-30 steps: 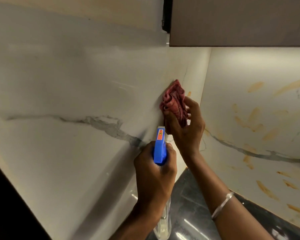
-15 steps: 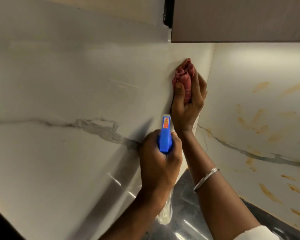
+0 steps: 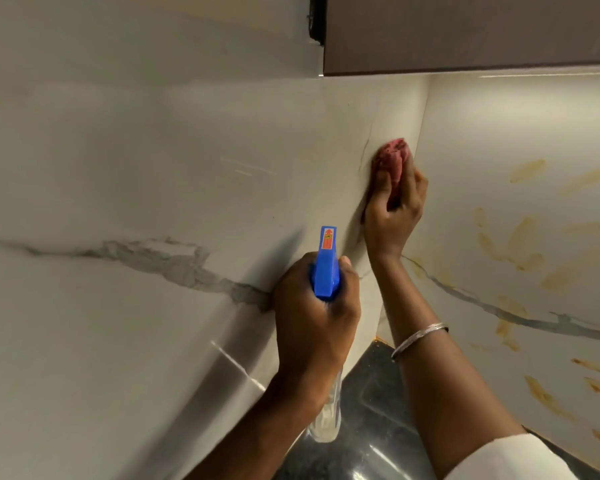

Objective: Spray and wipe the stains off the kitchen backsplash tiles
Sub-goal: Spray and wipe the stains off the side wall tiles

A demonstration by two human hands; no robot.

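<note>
My right hand (image 3: 394, 209) presses a crumpled red cloth (image 3: 392, 159) against the left backsplash tile (image 3: 153, 168), close to the inner corner. My left hand (image 3: 314, 317) is wrapped around a spray bottle with a blue trigger head (image 3: 326, 265); its clear body (image 3: 326, 420) hangs below my fist. The nozzle points up toward the corner. The right backsplash tile (image 3: 499, 133) carries several yellow-orange stains (image 3: 523, 237). The left tile shows only grey marble veining.
A brown wall cabinet (image 3: 465, 32) overhangs the corner at the top. A dark glossy countertop (image 3: 378, 427) lies below the tiles. A silver bangle (image 3: 418, 337) sits on my right wrist.
My right hand has carried the cloth up the left tile and then rightward toward the corner. My left hand keeps the spray bottle in about the same spot.
</note>
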